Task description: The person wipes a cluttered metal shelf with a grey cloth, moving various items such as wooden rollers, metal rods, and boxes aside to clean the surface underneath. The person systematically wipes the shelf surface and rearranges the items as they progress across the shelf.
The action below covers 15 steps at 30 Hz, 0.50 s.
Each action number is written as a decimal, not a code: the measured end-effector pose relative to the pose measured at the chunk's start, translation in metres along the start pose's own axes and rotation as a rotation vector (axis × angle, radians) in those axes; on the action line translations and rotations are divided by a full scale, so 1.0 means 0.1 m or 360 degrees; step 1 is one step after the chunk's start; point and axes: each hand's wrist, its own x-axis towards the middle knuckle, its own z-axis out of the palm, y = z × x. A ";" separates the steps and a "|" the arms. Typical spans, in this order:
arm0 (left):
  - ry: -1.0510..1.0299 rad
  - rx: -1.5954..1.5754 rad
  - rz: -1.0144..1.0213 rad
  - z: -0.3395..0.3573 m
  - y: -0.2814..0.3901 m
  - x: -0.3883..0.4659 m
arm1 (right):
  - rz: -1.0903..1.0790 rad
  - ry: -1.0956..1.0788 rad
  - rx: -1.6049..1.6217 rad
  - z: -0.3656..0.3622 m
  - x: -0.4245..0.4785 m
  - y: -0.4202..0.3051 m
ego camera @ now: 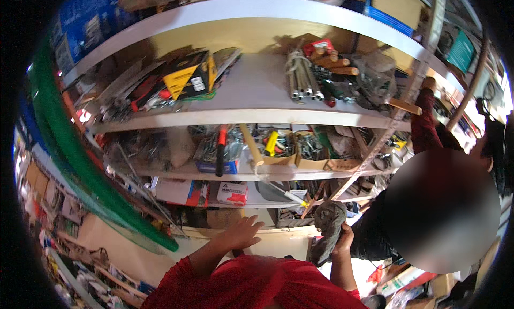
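My right hand [343, 241] grips a dark grey cloth [330, 228], which hangs bunched in front of the lower shelves. Nothing is in my left hand [242, 233]; its fingers are spread before the bottom of the shelving unit. Above it, on the lowest shelf, a white and red box [232, 194] lies near the edge. The middle shelf bears a hammer with a black and red handle [221, 148], a wooden handle [252, 145] and cardboard boxes of small metal parts [310, 147].
Metal tubes [304, 78] and wooden-handled tools [335, 64] lie on the upper shelf, with a yellow and black box [190, 78] to their left. A rolled green mesh [80, 164] leans at left. Another person [437, 212] stands close at right, one arm [426, 120] reaching toward the shelves.
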 end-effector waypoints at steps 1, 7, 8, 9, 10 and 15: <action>-0.0014 -0.0017 -0.0044 0.03 -0.02 -0.05 | 0.0044 -0.0051 -0.0016 0.03 0.02 0.00; -0.0016 -0.0145 -0.0254 0.05 -0.06 -0.25 | 0.0159 -0.0077 -0.0048 0.36 0.18 0.07; 0.0001 -0.0143 -0.0260 0.12 -0.13 -0.26 | 0.0187 -0.0052 -0.0003 0.41 0.20 0.10; 0.0014 -0.0136 -0.0264 0.16 -0.16 -0.28 | 0.0155 -0.0072 -0.0032 0.46 0.21 0.12; 0.0000 -0.0158 -0.0279 0.14 -0.18 -0.31 | 0.0127 -0.0095 -0.0060 0.51 0.24 0.14; 0.0251 -0.0159 -0.0345 0.22 -0.26 -0.56 | 0.0214 -0.0098 -0.0129 0.62 0.42 0.33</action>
